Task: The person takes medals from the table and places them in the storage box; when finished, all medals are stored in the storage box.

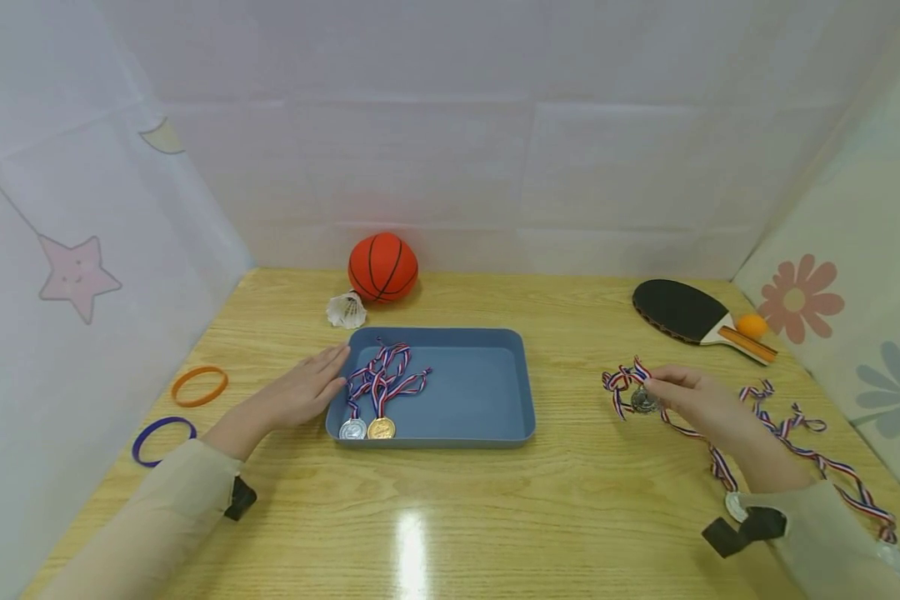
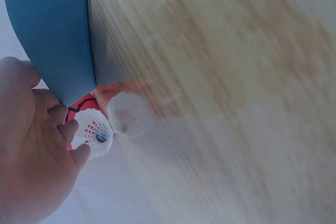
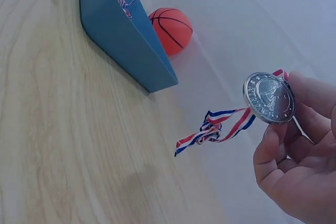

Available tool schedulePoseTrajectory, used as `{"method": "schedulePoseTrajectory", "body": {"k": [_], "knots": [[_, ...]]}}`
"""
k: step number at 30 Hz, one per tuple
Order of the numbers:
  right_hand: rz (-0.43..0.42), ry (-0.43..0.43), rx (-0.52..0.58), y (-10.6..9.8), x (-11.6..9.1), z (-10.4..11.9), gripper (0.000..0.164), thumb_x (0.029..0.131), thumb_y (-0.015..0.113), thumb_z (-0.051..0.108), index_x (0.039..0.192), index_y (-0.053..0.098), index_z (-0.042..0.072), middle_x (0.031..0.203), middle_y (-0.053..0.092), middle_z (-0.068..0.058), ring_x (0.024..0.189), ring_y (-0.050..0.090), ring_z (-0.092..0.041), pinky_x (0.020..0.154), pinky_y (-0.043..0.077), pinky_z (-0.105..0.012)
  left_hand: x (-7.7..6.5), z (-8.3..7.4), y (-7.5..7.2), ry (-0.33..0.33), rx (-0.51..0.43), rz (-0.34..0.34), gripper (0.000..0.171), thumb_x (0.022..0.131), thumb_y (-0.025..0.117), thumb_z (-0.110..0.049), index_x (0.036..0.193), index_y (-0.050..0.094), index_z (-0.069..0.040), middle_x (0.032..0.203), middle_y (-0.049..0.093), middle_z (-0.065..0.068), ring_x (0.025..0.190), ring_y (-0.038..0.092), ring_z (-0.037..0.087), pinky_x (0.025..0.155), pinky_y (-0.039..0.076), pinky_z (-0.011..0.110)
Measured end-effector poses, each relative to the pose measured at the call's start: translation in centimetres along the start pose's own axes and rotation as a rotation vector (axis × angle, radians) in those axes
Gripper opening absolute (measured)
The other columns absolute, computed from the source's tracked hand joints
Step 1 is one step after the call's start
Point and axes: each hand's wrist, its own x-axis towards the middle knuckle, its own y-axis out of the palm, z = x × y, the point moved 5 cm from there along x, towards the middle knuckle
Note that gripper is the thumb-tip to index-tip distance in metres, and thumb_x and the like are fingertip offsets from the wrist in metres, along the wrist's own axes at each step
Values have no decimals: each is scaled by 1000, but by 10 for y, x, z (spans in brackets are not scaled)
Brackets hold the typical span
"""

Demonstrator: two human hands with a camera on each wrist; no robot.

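In the head view my left hand (image 1: 300, 390) rests against the left wall of a blue tray (image 1: 480, 400), its fingers extended. Inside the tray's left side lie a silver medal (image 1: 352, 429) and a gold medal (image 1: 381, 428), their striped ribbons bunched behind them. Over to the right, my right hand (image 1: 701, 406) holds another silver medal (image 3: 270, 98) between thumb and fingers, above the table. A knotted red, white and blue ribbon (image 3: 231, 121) dangles from it in the right wrist view.
More ribboned medals lie at the right, one silver medal (image 1: 735, 507) partly behind the right wrist. Behind the tray sit a red basketball (image 1: 382, 267) and a shuttlecock (image 1: 347, 310). A table tennis paddle (image 1: 678, 310), orange ball (image 1: 752, 325), orange wristband (image 1: 199, 387) and purple wristband (image 1: 142, 442) lie around.
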Motion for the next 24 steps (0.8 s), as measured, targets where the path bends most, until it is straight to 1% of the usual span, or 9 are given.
{"method": "schedulePoseTrajectory", "body": {"k": [2,5,6,7,10,14,16,19,24], "knots": [[28,-39,103,1,3,6,21,96,52,25,103,61,7,108,52,6,104,48,-9,94,39,-36,0,0,0,1,2,-1,55,102,30,-26,143,18,7,148,16,23,134,14,40,105,15,56],[112,-124,297,5,8,16,11,96,51,15,96,61,16,99,58,6,90,53,-5,81,46,-23,0,1,0,0,5,-1,55,102,30,-27,143,18,7,148,16,23,134,14,40,105,15,56],[149,-161,357,7,10,19,13,96,49,11,96,61,15,97,60,3,87,55,-8,75,47,-20,0,1,0,-1,5,-1,55,102,30,-27,143,18,7,148,16,23,134,14,40,105,15,56],[190,-199,414,9,11,24,16,96,47,6,95,62,13,95,62,0,86,57,-11,74,48,-22,0,1,0,-2,5,-1,55,102,30,-27,143,18,7,148,16,23,134,15,40,105,15,56],[283,-275,492,16,17,34,23,97,43,-1,95,62,12,99,66,-4,92,59,-15,73,49,-24,0,2,1,-3,2,-2,55,102,30,-27,143,18,7,148,16,23,134,15,40,105,15,56],[344,-290,516,28,24,46,26,97,41,-1,94,63,12,110,64,-6,104,56,-16,75,48,-24,0,2,2,-2,3,-7,55,102,31,-26,143,19,6,148,16,23,134,15,40,105,15,56],[355,-276,516,33,27,52,24,97,42,-1,93,62,11,111,63,-4,100,57,-15,74,48,-24,0,2,2,-1,3,-10,55,102,30,-27,144,19,6,148,17,23,134,15,40,105,16,56],[369,-266,503,43,32,61,20,96,44,0,91,61,9,117,61,-3,105,55,-14,75,49,-25,0,2,2,2,5,-14,54,102,31,-26,143,19,6,148,17,23,134,16,40,105,16,56],[342,-225,438,60,42,71,11,93,53,5,91,63,8,106,61,-7,94,58,-15,73,50,-27,0,1,1,2,8,-11,54,101,31,-25,143,19,7,148,17,23,134,16,41,105,16,56]]}}
